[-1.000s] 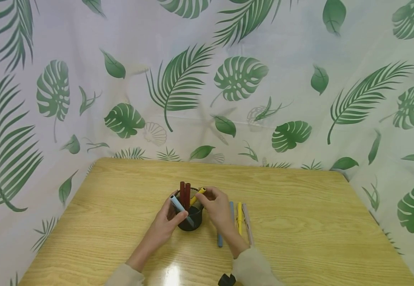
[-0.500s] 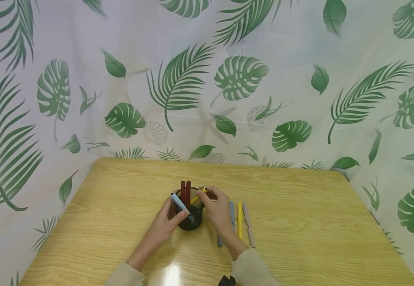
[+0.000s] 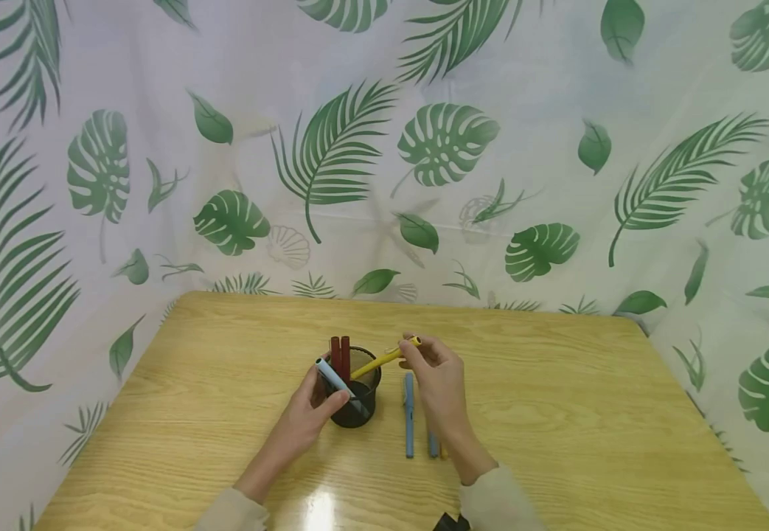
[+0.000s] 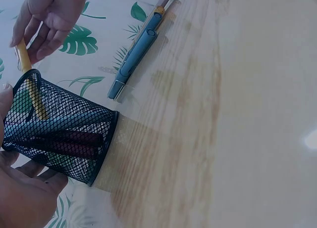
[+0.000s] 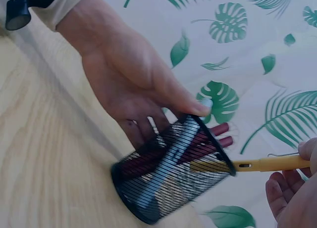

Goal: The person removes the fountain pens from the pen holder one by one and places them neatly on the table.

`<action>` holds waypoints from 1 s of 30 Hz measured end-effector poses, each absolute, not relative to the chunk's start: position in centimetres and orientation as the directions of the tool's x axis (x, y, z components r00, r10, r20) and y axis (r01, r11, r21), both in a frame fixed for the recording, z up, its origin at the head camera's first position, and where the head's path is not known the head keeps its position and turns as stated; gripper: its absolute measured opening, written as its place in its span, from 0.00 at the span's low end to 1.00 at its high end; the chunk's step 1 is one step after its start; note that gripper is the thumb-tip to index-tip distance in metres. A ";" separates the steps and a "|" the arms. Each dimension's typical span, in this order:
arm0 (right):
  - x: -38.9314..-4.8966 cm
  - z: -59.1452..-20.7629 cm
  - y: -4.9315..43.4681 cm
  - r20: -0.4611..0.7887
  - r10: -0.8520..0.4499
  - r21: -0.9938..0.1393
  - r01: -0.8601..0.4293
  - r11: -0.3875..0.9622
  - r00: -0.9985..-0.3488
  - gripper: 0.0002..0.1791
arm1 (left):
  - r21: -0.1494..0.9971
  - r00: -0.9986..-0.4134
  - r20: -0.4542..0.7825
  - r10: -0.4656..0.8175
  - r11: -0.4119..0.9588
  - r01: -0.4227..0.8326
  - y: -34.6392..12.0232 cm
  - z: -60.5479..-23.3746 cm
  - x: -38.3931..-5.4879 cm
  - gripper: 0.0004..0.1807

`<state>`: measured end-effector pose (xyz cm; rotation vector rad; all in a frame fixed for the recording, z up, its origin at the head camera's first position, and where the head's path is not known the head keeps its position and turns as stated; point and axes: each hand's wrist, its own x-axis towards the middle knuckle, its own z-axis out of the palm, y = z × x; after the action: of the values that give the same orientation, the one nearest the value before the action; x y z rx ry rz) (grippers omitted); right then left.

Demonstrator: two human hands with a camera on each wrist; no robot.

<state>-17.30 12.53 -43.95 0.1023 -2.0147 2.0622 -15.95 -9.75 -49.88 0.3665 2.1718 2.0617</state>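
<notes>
A black mesh pen holder (image 3: 352, 414) stands on the table, gripped around its side by my left hand (image 3: 304, 413). Two dark red pens (image 3: 346, 358) and a light blue pen (image 3: 332, 374) are inside it, the blue one leaning towards my left fingers. My right hand (image 3: 440, 376) pinches a yellow pen (image 3: 380, 361) near its upper end. That pen slants across the rim, its lower part still within the mesh, as the right wrist view shows through the holder wall (image 5: 173, 173). In the left wrist view, my right hand (image 4: 54, 20) is beyond the holder's mouth.
A blue pen (image 3: 409, 420) lies on the wooden table (image 3: 590, 413) to the right of the holder. Beside it, another blue pen (image 3: 433, 445) and further pens are mostly hidden under my right hand and forearm. A leaf-printed cloth (image 3: 450, 243) hangs behind the table.
My right hand has moved right with the yellow pen, so more of it shows above the rim. The nearest blue pen is uncovered; the other pens are now mostly covered. My left hand stays put.
</notes>
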 end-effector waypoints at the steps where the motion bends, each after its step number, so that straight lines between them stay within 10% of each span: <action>1: -17.3 -43.7 12.8 0.224 0.137 -0.973 -0.229 -0.024 -0.965 0.13 | 0.995 -0.963 0.079 0.259 0.035 0.092 -9.7 -49.9 -16.0 0.42; 17: -17.3 -42.0 18.8 0.100 0.193 -0.935 -0.159 -0.316 -0.976 0.13 | 0.996 -0.965 0.074 0.251 0.033 0.085 -9.7 -49.9 -15.9 0.43; 30: -16.9 -40.5 25.3 0.117 0.250 -0.941 -0.188 -0.281 -0.961 0.12 | 0.995 -0.963 0.072 0.260 0.043 0.086 -9.8 -49.9 -15.9 0.43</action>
<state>-16.88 25.35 -40.51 -0.0779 -1.6898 2.3147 -15.95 -9.79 -49.90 0.3634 2.1725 2.0568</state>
